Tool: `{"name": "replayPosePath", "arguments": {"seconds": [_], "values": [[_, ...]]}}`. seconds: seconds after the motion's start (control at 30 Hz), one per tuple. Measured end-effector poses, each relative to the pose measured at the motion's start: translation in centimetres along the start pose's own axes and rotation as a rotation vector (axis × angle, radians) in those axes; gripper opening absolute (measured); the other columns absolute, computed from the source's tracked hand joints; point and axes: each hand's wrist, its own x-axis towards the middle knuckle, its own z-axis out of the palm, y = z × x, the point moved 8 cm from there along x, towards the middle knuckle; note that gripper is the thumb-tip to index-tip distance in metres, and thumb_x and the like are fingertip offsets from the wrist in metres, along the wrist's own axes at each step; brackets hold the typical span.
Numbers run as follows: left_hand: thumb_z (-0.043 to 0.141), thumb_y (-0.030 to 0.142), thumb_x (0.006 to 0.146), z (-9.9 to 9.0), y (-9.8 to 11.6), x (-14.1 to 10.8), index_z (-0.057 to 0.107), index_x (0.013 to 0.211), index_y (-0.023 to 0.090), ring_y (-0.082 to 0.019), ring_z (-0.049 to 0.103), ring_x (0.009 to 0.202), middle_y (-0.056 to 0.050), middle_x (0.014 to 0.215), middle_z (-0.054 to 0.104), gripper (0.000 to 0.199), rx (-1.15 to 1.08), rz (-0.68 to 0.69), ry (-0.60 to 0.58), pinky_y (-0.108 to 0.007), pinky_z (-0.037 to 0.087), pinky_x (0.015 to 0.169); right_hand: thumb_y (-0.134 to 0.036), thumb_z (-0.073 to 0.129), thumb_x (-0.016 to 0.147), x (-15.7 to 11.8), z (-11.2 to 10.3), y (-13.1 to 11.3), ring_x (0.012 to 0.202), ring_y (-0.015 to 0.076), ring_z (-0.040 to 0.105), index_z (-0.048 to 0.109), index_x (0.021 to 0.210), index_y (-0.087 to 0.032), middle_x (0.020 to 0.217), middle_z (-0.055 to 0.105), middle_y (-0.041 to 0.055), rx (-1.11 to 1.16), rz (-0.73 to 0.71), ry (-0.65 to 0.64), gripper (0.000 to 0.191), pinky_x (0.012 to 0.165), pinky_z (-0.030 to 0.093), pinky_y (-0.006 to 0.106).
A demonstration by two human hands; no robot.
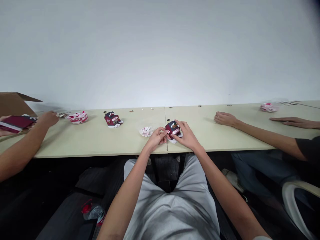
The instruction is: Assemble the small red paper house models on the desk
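My left hand and my right hand both grip a small dark red model house with white trim, held at the table's near edge. White wrapping shows under it. A crumpled white and pink wrapper lies just left of my left hand. Farther left stands a similar model house, out of reach of both hands. A co-worker's hand at the left is near a dark red flat piece.
A beige table with a seam runs across the view. A red-and-white bundle, another bundle and small dark bits lie on it. A co-worker's arms rest at the right; a cardboard box stands far left.
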Motion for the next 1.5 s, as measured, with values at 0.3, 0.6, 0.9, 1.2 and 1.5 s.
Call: {"name": "replayPosePath", "arguments": {"seconds": [0.3,0.6,0.9,1.2,1.5], "values": [[0.075,0.054,0.079,0.06,-0.25,0.15,0.057,0.086,0.015,-0.005,0.05,0.048,-0.004,0.074,0.067,0.044,0.028,-0.026,-0.031,-0.017,0.025,0.039,-0.046,0.063,0.091,-0.03,-0.06,0.13,0.125,0.0283,0.053,0.034,0.155,-0.03,0.132,0.049,0.0104,0.0,-0.003,0.008,0.073,0.109,0.046,0.044],[0.077,0.054,0.077,-0.07,-0.25,0.11,0.057,0.084,0.015,-0.005,0.05,0.048,-0.003,0.072,0.065,0.044,0.015,-0.037,-0.012,-0.016,0.024,0.038,-0.048,0.063,0.092,0.01,-0.1,0.16,0.124,0.0281,0.054,0.035,0.155,-0.03,0.131,0.049,0.0103,-0.016,-0.019,0.015,0.072,0.108,0.047,0.043],[0.076,0.054,0.077,-0.09,-0.33,0.03,0.056,0.084,0.016,-0.006,0.05,0.048,-0.003,0.072,0.066,0.043,0.015,-0.058,-0.004,-0.016,0.024,0.036,-0.047,0.064,0.092,-0.01,-0.36,-0.2,0.125,0.0292,0.054,0.033,0.154,-0.03,0.134,0.05,0.0108,-0.012,-0.01,0.011,0.072,0.107,0.048,0.045],[0.074,0.052,0.08,-0.17,-0.44,0.06,0.055,0.082,0.017,-0.006,0.05,0.048,-0.003,0.073,0.066,0.04,0.024,-0.051,0.003,-0.016,0.024,0.036,-0.047,0.066,0.091,-0.01,-0.4,-0.15,0.125,0.03,0.053,0.04,0.146,-0.027,0.135,0.052,0.012,0.01,-0.032,0.034,0.064,0.104,0.049,0.045],[0.072,0.054,0.081,-0.15,-0.33,0.07,0.056,0.08,0.016,-0.005,0.049,0.048,-0.002,0.072,0.064,0.041,0.055,-0.03,-0.012,-0.016,0.025,0.036,-0.049,0.065,0.091,-0.01,-0.33,-0.08,0.122,0.028,0.056,0.045,0.147,-0.029,0.131,0.052,0.0099,0.011,-0.027,0.011,0.062,0.106,0.049,0.043]]}}
